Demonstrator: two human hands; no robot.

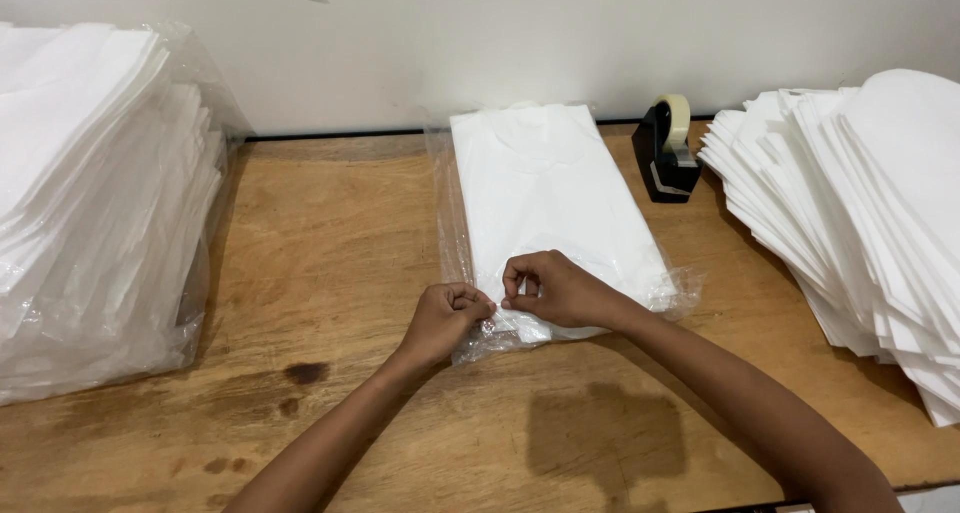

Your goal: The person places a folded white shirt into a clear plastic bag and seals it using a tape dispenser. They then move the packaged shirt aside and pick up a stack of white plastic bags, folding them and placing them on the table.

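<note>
White folded garment in a clear plastic bag, both hands pinching its near end.

Head view: the bagged garment lies lengthwise in the middle of the wooden table, its far end near the wall. The left hand and right hand meet at the bag's near edge, fingers curled shut and pinching the loose plastic there, fingertips almost touching each other. A black tape dispenser with a pale roll stands just beside the bag's far right corner. To the right, a fanned pile of white folded pieces leans over the table's edge. To the left, a tall stack of bagged white garments sits well apart from the hands. Dark stains mark the wood near the left forearm.
</note>
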